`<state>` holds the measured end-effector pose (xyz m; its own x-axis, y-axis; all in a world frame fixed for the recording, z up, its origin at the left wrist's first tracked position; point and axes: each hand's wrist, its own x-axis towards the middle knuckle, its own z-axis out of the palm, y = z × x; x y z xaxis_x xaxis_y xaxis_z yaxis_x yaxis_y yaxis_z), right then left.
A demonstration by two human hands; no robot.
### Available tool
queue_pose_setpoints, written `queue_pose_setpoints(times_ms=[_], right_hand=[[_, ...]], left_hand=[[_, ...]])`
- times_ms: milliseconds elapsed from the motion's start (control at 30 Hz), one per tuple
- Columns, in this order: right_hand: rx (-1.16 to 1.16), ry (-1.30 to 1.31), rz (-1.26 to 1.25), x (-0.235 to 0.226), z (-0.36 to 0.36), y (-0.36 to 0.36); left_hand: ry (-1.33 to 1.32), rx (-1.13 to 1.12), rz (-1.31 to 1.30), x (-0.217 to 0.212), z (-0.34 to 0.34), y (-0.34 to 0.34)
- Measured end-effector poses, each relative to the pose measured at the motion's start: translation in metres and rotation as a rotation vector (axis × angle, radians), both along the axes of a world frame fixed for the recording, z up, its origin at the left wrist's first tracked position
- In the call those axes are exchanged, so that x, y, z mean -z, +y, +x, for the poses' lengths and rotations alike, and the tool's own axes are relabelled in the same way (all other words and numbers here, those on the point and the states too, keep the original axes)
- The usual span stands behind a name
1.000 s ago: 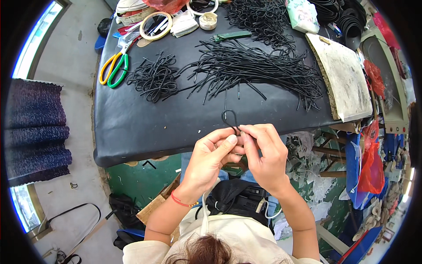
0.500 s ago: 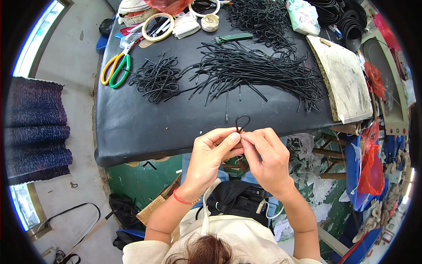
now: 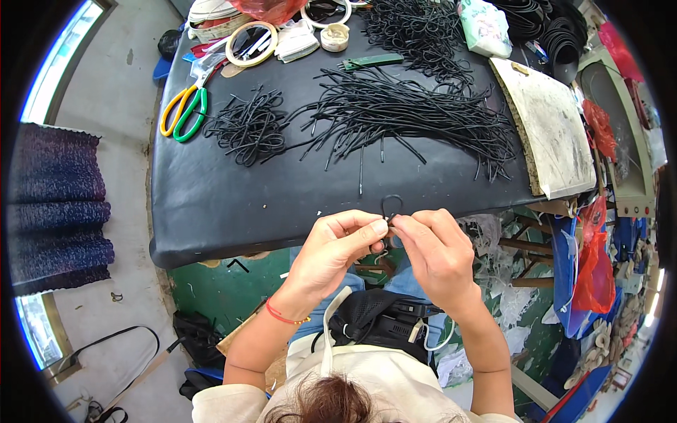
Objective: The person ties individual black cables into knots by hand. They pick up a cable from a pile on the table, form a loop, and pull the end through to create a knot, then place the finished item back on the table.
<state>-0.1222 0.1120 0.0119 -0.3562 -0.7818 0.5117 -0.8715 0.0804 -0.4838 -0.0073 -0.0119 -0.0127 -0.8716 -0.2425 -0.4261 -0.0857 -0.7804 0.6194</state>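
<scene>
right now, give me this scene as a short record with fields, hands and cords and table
left hand: pinching a black cord loop, grip closed
right hand: pinching the same loop, fingertips meeting the left's
cut cords: long black pile spread mid-table
small bundle: tangled, left of the pile
scissors: yellow and green handles, left edge
table: black top

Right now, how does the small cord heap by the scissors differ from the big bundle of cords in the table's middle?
The small cord heap is compact and tangled; the big bundle is far larger. The heap's cords are short and criss-crossed, while the bundle's are long and lie roughly parallel. Both are black and rest untouched on the black table.
</scene>
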Motion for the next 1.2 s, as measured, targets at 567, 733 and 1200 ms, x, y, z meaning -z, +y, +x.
queue_pose_setpoints(times_ms=[567,733,1200], right_hand=[[-0.125,-0.169,0.197,-0.027,-0.043,-0.009],[-0.142,-0.420,0.165,-0.011,-0.009,0.001],[-0.084,-0.804,-0.005,-0.005,0.011,0.003]], left_hand=[[0.080,0.147,-0.459,-0.022,0.009,-0.005],[0.123,0.091,-0.163,-0.016,-0.001,-0.012],[0.090,-0.069,-0.294,-0.008,0.001,-0.003]])
